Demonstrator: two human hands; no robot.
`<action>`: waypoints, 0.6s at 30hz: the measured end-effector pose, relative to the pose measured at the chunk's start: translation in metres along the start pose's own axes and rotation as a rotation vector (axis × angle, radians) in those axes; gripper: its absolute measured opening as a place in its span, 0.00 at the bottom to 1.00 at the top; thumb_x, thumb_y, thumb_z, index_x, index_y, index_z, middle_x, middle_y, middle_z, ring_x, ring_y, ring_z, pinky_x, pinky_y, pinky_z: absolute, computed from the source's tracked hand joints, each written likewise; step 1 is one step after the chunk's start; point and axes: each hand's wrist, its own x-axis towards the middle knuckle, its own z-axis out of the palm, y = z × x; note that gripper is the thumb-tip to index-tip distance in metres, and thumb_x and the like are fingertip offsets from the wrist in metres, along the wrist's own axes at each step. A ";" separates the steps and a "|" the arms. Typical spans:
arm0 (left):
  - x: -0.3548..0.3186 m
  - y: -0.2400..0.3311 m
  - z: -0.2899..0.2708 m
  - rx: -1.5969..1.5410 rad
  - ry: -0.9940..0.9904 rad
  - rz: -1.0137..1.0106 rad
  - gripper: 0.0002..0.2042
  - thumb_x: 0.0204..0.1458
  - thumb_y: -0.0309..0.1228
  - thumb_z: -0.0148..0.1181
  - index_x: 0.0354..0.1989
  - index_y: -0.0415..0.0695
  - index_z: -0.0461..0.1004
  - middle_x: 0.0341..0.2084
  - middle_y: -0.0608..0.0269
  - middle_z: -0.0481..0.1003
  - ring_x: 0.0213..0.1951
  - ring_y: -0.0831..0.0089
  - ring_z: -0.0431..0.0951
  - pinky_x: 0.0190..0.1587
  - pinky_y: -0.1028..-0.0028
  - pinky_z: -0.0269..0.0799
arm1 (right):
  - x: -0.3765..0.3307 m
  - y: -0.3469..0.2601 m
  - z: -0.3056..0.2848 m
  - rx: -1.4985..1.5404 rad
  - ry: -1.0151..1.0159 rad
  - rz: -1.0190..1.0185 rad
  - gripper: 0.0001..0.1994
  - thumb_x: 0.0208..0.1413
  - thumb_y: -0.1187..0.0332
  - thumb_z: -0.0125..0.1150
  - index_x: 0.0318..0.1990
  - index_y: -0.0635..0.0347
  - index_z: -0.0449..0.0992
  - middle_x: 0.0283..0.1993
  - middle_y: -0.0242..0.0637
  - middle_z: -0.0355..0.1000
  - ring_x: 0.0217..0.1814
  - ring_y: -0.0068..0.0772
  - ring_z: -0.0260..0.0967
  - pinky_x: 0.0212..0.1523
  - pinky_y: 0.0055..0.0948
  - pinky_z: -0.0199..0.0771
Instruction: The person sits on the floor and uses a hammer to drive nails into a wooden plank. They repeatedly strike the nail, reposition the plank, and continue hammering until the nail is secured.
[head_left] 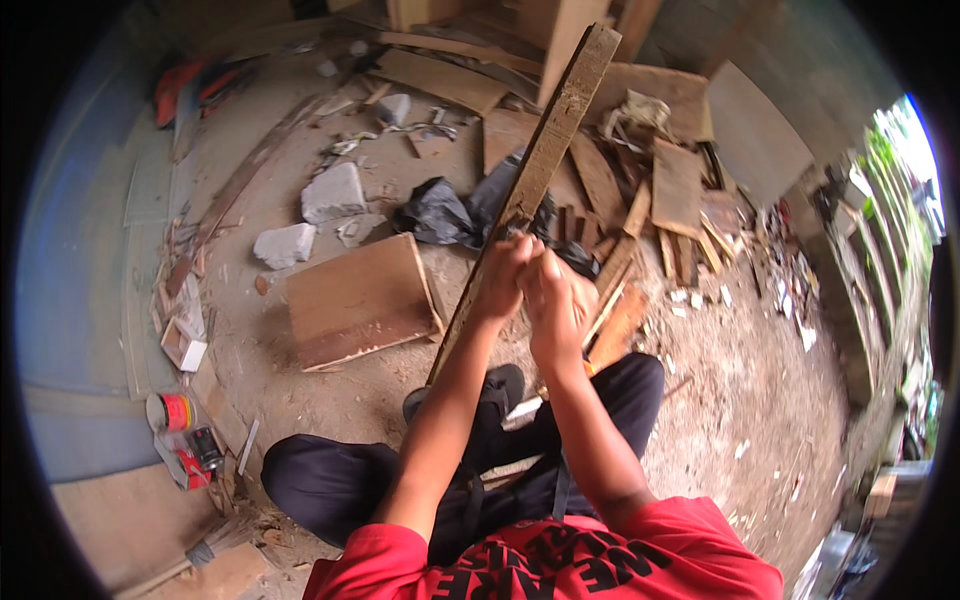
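A long, rough wooden plank (560, 110) slants up and away in front of me, its near end down by my dark shoe (503, 385). Against the plank's middle, my left hand (502, 278) is closed with its fingers curled. Pressed up to it on the right is my right hand (560, 300), also closed. A small greyish bit shows just beyond the knuckles, too small to name. Whatever the fingers grip is hidden by the hands themselves.
A brown wooden panel (360, 305) lies to the left, with white blocks (333, 193) beyond. Black plastic bags (435, 212) and piled scrap boards (678, 188) sit past the plank. Cans (172, 412) stand at far left. Debris litters the ground.
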 end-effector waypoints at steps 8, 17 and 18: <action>0.059 -0.066 0.052 0.161 -0.059 -0.139 0.14 0.62 0.38 0.42 0.46 0.42 0.70 0.37 0.64 0.73 0.40 0.79 0.70 0.43 0.71 0.65 | 0.072 0.072 -0.068 0.017 0.054 0.210 0.22 0.65 0.60 0.51 0.18 0.62 0.67 0.18 0.27 0.62 0.22 0.18 0.55 0.25 0.25 0.54; 0.071 -0.108 0.103 -0.101 -0.103 -0.100 0.22 0.66 0.49 0.35 0.47 0.44 0.69 0.37 0.67 0.69 0.43 0.77 0.67 0.51 0.72 0.61 | 0.089 0.157 -0.137 0.006 0.113 0.284 0.25 0.68 0.48 0.42 0.42 0.64 0.72 0.36 0.38 0.72 0.37 0.27 0.68 0.38 0.27 0.66; 0.078 -0.127 0.097 -0.037 -0.132 -0.067 0.24 0.66 0.52 0.34 0.47 0.44 0.69 0.38 0.66 0.71 0.44 0.76 0.68 0.54 0.71 0.61 | 0.084 0.166 -0.142 0.074 0.143 0.282 0.27 0.68 0.45 0.38 0.46 0.65 0.71 0.41 0.41 0.73 0.43 0.30 0.70 0.44 0.29 0.69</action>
